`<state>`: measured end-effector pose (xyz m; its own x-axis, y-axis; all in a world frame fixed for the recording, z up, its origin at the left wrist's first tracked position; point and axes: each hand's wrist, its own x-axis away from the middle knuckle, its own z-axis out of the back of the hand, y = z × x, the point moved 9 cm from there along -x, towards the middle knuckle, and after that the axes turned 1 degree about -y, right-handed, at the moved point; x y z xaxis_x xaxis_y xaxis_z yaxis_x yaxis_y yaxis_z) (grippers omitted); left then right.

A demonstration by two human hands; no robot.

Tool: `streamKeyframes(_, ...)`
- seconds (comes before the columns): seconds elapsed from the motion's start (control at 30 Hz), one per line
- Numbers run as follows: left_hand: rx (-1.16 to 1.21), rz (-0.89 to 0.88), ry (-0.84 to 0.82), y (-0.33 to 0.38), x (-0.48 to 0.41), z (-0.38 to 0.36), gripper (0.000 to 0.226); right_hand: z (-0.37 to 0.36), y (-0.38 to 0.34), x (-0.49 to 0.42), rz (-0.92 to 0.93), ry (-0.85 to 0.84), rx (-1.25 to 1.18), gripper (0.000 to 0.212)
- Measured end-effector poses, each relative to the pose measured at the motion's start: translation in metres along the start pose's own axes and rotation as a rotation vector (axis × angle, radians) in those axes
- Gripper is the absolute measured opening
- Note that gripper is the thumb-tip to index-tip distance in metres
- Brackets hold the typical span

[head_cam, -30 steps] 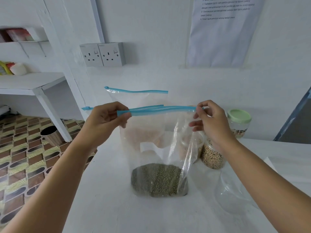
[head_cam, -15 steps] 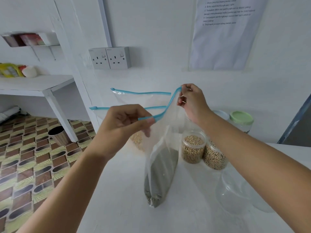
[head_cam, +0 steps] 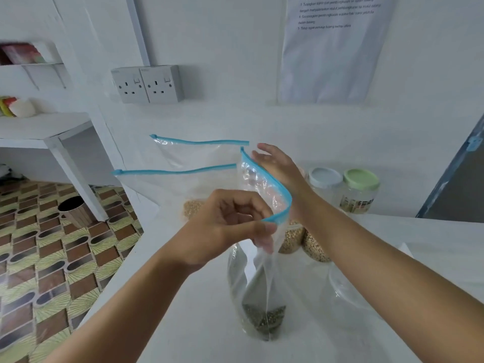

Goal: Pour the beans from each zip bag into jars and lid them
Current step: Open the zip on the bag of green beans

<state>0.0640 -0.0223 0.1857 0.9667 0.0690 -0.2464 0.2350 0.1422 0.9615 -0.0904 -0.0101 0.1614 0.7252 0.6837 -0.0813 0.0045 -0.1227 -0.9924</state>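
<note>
A clear zip bag [head_cam: 258,279] with a blue zip strip stands on the white table [head_cam: 183,323], with dark green beans [head_cam: 263,319] at its bottom. My left hand [head_cam: 230,226] pinches the near end of the strip. My right hand [head_cam: 275,167] is beside the strip's far end with fingers stretched out, blurred, holding nothing. Two open jars of tan beans [head_cam: 313,247] stand right behind the bag, partly hidden by my right arm. An empty clear jar [head_cam: 348,292] is to the bag's right.
Two more blue-zipped bags [head_cam: 183,176] stand behind, the nearer one with tan beans [head_cam: 192,205]. Lidded jars, pale blue [head_cam: 326,178] and green [head_cam: 361,180], are at the back wall. The table's left edge drops to a tiled floor with a round bin [head_cam: 74,209].
My right hand has let go of the zip's far end and opened. The bag has turned edge-on to me, and my left hand has kept its pinch on the strip.
</note>
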Motion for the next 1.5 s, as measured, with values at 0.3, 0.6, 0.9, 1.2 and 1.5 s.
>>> streamKeyframes(0.3, 0.088, 0.197, 0.061, -0.022, -0.008, 0.018, 0.046, 0.002, -0.01, 0.064, -0.05, -0.152, -0.006, 0.038)
streamKeyframes(0.6, 0.03, 0.348, 0.206, -0.037, -0.007, 0.029, 0.062, -0.018, -0.004, 0.08, 0.067, -0.348, -0.024, 0.028)
streamKeyframes(0.9, -0.041, 0.209, 0.146, -0.039, 0.003, 0.014, 0.066, -0.015, 0.002, 0.099, 0.157, -0.406, -0.046, 0.033)
streamKeyframes(1.2, -0.074, 0.089, 0.087, -0.039, 0.011, -0.001, 0.062, -0.01, 0.007, 0.107, 0.147, -0.439, -0.09, 0.027)
streamKeyframes(1.5, -0.211, 0.034, 0.317, -0.011, 0.05, 0.078, 0.04, 0.043, -0.002, 0.091, 0.186, -0.121, -0.395, 0.034)
